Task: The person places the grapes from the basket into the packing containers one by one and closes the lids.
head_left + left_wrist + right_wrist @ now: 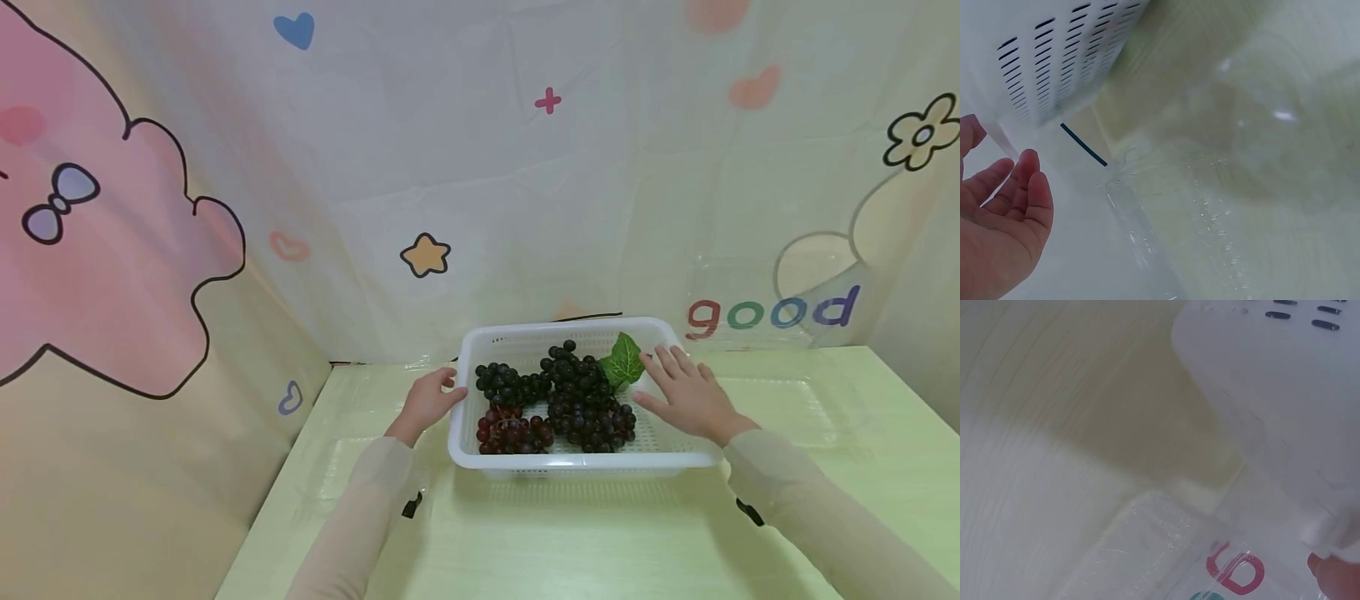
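Observation:
A white plastic basket (pixel 585 461) with slotted walls holds bunches of grapes. Dark green grapes (pixel 498 383) lie at its back left, red grapes (pixel 513 435) at the front left, and black-purple grapes (pixel 581 400) in the middle. A green leaf (pixel 622 360) leans at the back right. My left hand (pixel 429 404) grips the left rim, thumb on top and fingers curled outside below it. Across the right rim lies my right hand (pixel 693 396), its fingers straight and spread. In the right wrist view only a fingertip (pixel 1335 575) shows beside the basket wall (pixel 1272 387).
The basket is over a pale green table (pixel 562 533), near a printed curtain (pixel 480 167) at the back. Clear plastic film (pixel 780 408) covers parts of the table. A dark line (pixel 1084 145) shows behind the basket in the left wrist view.

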The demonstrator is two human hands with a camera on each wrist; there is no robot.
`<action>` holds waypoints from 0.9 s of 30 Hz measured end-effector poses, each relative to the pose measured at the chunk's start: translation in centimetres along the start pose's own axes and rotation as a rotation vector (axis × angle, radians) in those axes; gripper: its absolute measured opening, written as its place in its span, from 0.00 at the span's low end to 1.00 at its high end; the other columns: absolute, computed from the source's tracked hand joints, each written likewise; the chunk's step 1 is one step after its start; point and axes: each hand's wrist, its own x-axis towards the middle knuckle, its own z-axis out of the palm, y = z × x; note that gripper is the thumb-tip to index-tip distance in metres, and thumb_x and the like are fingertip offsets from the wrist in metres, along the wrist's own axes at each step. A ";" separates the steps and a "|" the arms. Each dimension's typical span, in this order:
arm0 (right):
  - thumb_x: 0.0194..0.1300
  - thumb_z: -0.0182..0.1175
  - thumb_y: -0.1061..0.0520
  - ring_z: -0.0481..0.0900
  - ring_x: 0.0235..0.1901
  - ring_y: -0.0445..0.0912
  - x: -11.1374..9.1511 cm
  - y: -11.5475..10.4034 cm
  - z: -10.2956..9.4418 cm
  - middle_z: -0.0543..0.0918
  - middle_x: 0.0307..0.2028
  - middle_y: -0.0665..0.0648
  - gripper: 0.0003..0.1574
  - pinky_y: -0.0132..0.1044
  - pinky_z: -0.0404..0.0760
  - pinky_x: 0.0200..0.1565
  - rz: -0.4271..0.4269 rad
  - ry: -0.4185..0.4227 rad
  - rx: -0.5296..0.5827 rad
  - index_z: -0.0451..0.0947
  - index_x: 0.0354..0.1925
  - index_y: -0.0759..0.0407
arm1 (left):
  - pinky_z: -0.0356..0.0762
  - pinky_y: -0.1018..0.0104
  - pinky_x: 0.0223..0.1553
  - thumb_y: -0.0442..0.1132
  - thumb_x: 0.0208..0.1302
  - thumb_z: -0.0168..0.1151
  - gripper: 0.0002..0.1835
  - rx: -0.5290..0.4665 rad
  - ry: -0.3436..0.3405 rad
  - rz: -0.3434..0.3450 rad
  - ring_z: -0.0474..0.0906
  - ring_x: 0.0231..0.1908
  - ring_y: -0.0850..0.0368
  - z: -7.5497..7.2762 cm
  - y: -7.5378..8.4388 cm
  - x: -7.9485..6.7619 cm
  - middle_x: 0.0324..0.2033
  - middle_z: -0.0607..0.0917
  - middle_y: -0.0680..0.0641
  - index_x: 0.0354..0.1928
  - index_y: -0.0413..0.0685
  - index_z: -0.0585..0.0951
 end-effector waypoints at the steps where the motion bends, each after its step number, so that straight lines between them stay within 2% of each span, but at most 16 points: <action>1: 0.62 0.40 0.33 0.41 0.65 0.64 0.0 -0.1 0.1 0.47 0.66 0.70 0.46 0.66 0.43 0.58 -0.004 0.000 0.000 0.47 0.67 0.60 | 0.75 0.56 0.40 0.44 0.57 0.57 0.21 -0.008 -0.007 -0.016 0.76 0.42 0.47 0.0 0.1 0.0 0.42 0.80 0.39 0.51 0.39 0.73; 6: 0.62 0.40 0.33 0.42 0.65 0.64 0.0 -0.5 0.2 0.47 0.66 0.69 0.46 0.66 0.44 0.58 -0.017 -0.009 0.005 0.47 0.67 0.60 | 0.76 0.58 0.38 0.44 0.56 0.58 0.24 -0.030 -0.035 -0.070 0.76 0.40 0.49 -0.2 0.5 0.1 0.41 0.79 0.40 0.54 0.39 0.71; 13: 0.61 0.42 0.32 0.43 0.65 0.63 -0.1 -1.2 0.3 0.49 0.66 0.68 0.47 0.66 0.46 0.57 -0.031 -0.005 0.008 0.49 0.66 0.60 | 0.76 0.59 0.37 0.43 0.54 0.60 0.25 -0.023 -0.030 -0.085 0.76 0.38 0.49 -0.1 0.7 0.2 0.40 0.79 0.40 0.53 0.38 0.71; 27: 0.60 0.41 0.30 0.43 0.65 0.63 0.3 -2.0 1.1 0.49 0.66 0.67 0.48 0.66 0.47 0.57 -0.042 -0.017 0.034 0.48 0.67 0.58 | 0.76 0.58 0.41 0.39 0.52 0.63 0.25 0.005 -0.047 -0.154 0.76 0.42 0.47 -0.6 2.0 0.5 0.42 0.79 0.39 0.51 0.36 0.72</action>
